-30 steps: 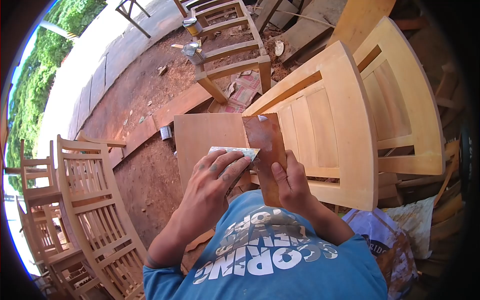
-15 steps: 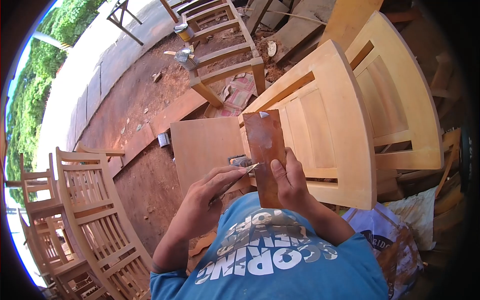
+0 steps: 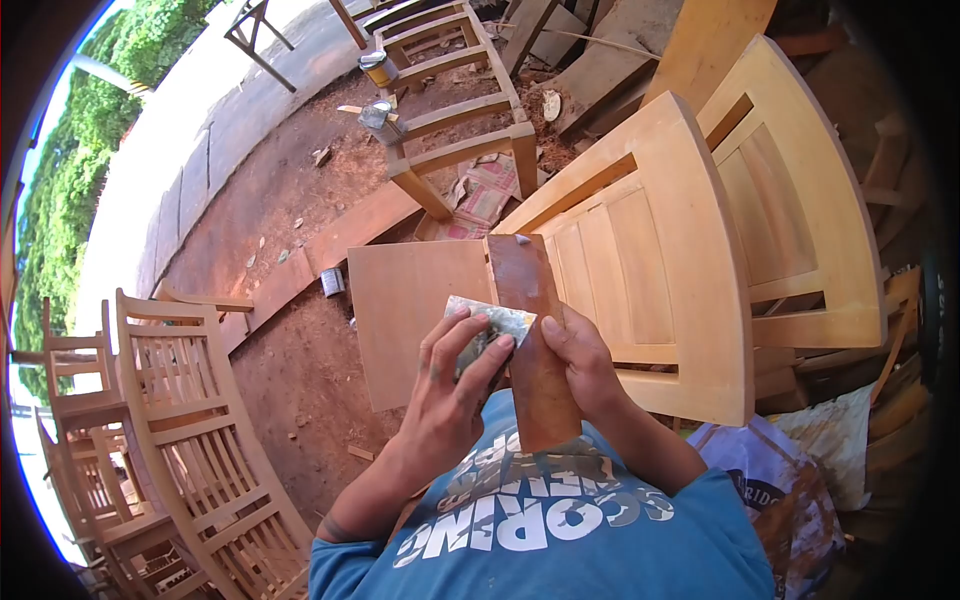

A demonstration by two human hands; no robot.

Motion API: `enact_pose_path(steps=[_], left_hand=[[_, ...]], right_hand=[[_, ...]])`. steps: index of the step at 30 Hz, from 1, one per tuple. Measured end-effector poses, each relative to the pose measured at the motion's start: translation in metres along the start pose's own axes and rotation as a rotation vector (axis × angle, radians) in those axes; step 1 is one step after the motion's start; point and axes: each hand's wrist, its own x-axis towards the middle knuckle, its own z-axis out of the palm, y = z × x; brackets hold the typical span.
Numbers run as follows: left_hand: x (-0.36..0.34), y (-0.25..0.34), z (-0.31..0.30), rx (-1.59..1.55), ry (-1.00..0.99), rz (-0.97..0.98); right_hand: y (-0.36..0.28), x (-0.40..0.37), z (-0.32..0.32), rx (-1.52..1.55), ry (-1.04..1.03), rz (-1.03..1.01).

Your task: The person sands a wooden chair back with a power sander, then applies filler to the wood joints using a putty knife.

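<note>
Reddish-brown paste coats the narrow board (image 3: 528,285) that stands upright near the person's chest, in the middle of the scene. The right hand (image 3: 583,365) is clenched round the board's right edge, thumb on its face, steadying it. The left hand (image 3: 450,390) grasps a flat metal scraper blade (image 3: 497,321), fingers spread over its back, and lays it against the board's left edge about halfway up. The side of the blade that shows is smeared grey and brown; I cannot tell whether paste sits on its hidden side. As I judge it, the work is at the stage of loading or wiping the blade on the board, not of spreading on furniture. The flat panel (image 3: 410,300) just behind the board and the pale chair (image 3: 660,250) to the right show bare wood with no brown patches, so nearly all the filling seems left to do. More bare chairs (image 3: 170,400) stand at the near left, and a small tin (image 3: 333,282) lies on the dirt left of the panel
</note>
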Motion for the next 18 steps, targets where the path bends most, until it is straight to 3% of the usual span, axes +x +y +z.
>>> enact_pose_path(steps=[2, 4, 6, 10, 13, 15, 18], left_hand=[[-0.019, -0.025, 0.031, 0.020, 0.122, 0.093], [-0.035, -0.044, 0.035, 0.159, -0.139, -0.008], [-0.044, -0.042, 0.030, 0.249, -0.265, -0.091], [-0.006, -0.010, -0.022, 0.076, -0.020, -0.228], [0.017, 0.017, -0.048, 0.069, -0.198, -0.188], [0.026, 0.023, -0.046, 0.132, -0.198, -0.154], [0.031, 0.023, -0.044, 0.153, -0.300, -0.142]], right_hand=[[-0.004, -0.001, -0.002, 0.150, -0.071, 0.086], [-0.006, -0.001, -0.011, 0.177, -0.120, 0.049], [-0.019, -0.006, -0.003, 0.027, -0.089, -0.070], [-0.009, -0.001, -0.009, -0.411, 0.011, -0.305], [-0.004, -0.003, -0.005, -0.737, 0.023, -0.387], [-0.003, -0.008, -0.004, -0.893, 0.008, -0.385], [-0.008, -0.011, -0.001, -0.939, 0.005, -0.381]])
